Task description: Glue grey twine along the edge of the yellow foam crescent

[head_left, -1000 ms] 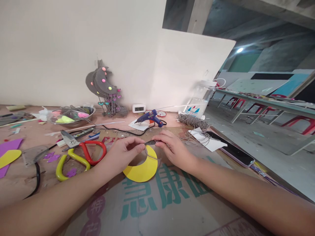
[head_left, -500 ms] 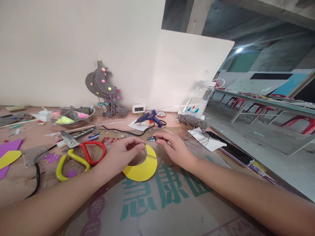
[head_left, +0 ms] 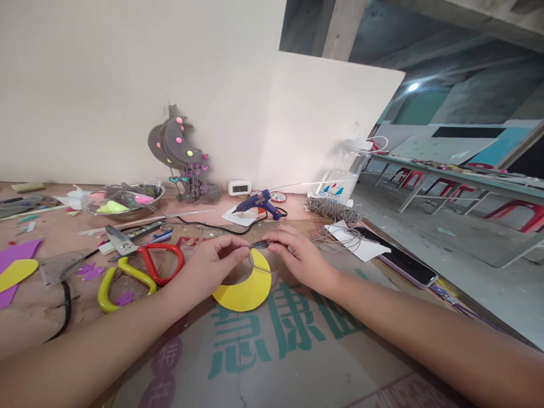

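My left hand (head_left: 225, 253) pinches the upper end of a yellow crescent-shaped piece (head_left: 249, 292) between thumb and fingers. A thin grey cord (head_left: 260, 268) runs across the crescent's right side from near those fingertips. In my right hand (head_left: 297, 255) is a small pair of dark snips (head_left: 260, 244), their pointed blades directed left. The blade tips are right by my left fingertips, above the crescent; whether they touch the cord I cannot tell. A printed cardboard sheet (head_left: 293, 362) lies beneath both hands.
Red-and-yellow-handled scissors (head_left: 161, 263) lie at left, near a metal bowl (head_left: 127, 208) of craft pieces. Behind my hands are a blue glue gun (head_left: 259, 202) and a small clock (head_left: 239, 187). At right are a grey cord bundle (head_left: 334, 209), a phone (head_left: 399, 259) and a plastic jug (head_left: 343, 170).
The snips have moved slightly left and down to my left fingertips. Their blades, spread before, now look closed together. My left hand and the crescent have hardly moved.
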Motion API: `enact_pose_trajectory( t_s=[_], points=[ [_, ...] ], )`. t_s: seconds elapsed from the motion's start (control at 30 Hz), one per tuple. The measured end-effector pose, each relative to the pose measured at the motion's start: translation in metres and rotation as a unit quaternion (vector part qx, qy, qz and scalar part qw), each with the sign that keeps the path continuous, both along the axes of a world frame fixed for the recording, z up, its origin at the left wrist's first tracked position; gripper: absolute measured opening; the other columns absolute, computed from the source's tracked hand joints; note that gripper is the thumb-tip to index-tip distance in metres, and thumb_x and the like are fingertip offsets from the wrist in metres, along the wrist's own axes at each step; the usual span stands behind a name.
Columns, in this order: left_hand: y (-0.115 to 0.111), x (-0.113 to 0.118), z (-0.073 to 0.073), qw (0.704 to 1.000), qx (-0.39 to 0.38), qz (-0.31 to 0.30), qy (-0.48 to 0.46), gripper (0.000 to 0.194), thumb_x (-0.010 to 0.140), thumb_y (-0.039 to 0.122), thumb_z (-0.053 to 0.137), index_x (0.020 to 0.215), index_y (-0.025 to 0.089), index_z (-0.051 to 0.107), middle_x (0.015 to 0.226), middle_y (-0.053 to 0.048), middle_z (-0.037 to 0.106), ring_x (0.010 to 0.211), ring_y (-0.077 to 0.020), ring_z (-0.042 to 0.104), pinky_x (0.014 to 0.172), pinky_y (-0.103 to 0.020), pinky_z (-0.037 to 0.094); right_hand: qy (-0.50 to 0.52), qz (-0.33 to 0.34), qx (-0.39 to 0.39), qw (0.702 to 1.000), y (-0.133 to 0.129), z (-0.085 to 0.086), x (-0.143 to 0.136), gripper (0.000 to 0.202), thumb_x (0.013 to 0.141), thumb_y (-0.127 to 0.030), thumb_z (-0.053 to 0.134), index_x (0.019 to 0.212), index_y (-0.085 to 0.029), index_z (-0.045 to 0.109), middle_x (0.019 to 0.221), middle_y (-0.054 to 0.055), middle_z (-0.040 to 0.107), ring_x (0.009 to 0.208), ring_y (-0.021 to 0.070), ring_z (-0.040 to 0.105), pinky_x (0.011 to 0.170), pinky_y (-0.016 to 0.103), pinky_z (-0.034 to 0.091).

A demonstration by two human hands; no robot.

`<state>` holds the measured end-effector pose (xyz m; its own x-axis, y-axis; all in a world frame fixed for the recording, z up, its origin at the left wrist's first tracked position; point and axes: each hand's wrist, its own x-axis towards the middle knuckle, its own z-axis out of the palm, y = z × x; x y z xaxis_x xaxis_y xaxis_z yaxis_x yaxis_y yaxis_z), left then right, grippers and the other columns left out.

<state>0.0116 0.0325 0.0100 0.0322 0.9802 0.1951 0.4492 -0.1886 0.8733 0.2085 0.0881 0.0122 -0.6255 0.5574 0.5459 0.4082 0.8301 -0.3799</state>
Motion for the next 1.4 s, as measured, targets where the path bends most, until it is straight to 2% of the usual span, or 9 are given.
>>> enact_pose_trajectory(
  t_s=[0.37, 0.7, 0.9, 1.13, 1.27, 1.4],
  points=[
    [-0.002, 0.001, 0.003, 1.0, -0.004, -0.006, -0.008, 0.027, 0.075, 0.041, 0.054, 0.085, 0.019, 0.065, 0.082, -0.003, 0.067, 0.078, -0.0188, 0.06, 0.068, -0.028, 0.046, -0.006, 0.004, -0.008, 1.0, -0.001, 0.001, 0.0, 0.02, 0.088, -0.021, 0.043, 0.098, -0.016, 0.06, 0.082, 0.006, 0.056, 0.084, 0.0176, 0.052, 0.073, 0.032, 0.044],
    [-0.002, 0.001, 0.003, 1.0, -0.006, -0.003, -0.005, 0.025, 0.074, 0.041, 0.055, 0.083, 0.02, 0.066, 0.078, -0.001, 0.067, 0.075, -0.0177, 0.06, 0.064, -0.026, 0.046, -0.015, 0.003, -0.011, 1.0, 0.0, 0.0, 0.001, 0.022, 0.089, -0.024, 0.044, 0.097, -0.015, 0.061, 0.081, 0.007, 0.057, 0.082, 0.0175, 0.052, 0.074, 0.032, 0.043],
    [-0.002, 0.001, 0.001, 1.0, -0.009, 0.001, -0.011, 0.026, 0.074, 0.041, 0.054, 0.085, 0.02, 0.066, 0.08, -0.001, 0.068, 0.075, -0.0178, 0.06, 0.065, -0.026, 0.047, 0.013, -0.011, -0.033, 0.999, 0.0, 0.0, 0.0, 0.023, 0.09, -0.023, 0.041, 0.1, -0.017, 0.061, 0.091, 0.008, 0.059, 0.089, 0.0177, 0.053, 0.079, 0.033, 0.044],
    [-0.001, 0.001, 0.001, 1.0, -0.01, -0.002, -0.019, 0.028, 0.075, 0.042, 0.054, 0.085, 0.02, 0.065, 0.081, -0.002, 0.067, 0.077, -0.0189, 0.06, 0.068, -0.028, 0.047, 0.01, -0.011, -0.024, 1.0, -0.001, 0.0, 0.0, 0.022, 0.088, -0.025, 0.045, 0.099, -0.016, 0.061, 0.087, 0.008, 0.06, 0.087, 0.0181, 0.054, 0.079, 0.034, 0.045],
    [-0.001, 0.001, 0.001, 0.999, -0.011, 0.004, -0.03, 0.027, 0.073, 0.042, 0.055, 0.082, 0.019, 0.065, 0.078, -0.002, 0.067, 0.074, -0.0183, 0.06, 0.065, -0.027, 0.047, 0.018, -0.025, -0.04, 0.999, 0.003, -0.004, 0.0, 0.026, 0.089, -0.023, 0.041, 0.107, -0.019, 0.059, 0.101, 0.008, 0.06, 0.097, 0.0188, 0.054, 0.086, 0.037, 0.043],
    [-0.001, 0.001, 0.001, 0.999, -0.014, 0.003, -0.035, 0.028, 0.073, 0.043, 0.056, 0.081, 0.018, 0.066, 0.076, -0.003, 0.067, 0.071, -0.0176, 0.06, 0.063, -0.026, 0.046, 0.028, -0.033, -0.036, 0.998, 0.013, -0.007, 0.003, 0.037, 0.087, -0.013, 0.04, 0.12, -0.022, 0.051, 0.113, 0.009, 0.054, 0.107, 0.0192, 0.049, 0.092, 0.039, 0.041]
  ],
)
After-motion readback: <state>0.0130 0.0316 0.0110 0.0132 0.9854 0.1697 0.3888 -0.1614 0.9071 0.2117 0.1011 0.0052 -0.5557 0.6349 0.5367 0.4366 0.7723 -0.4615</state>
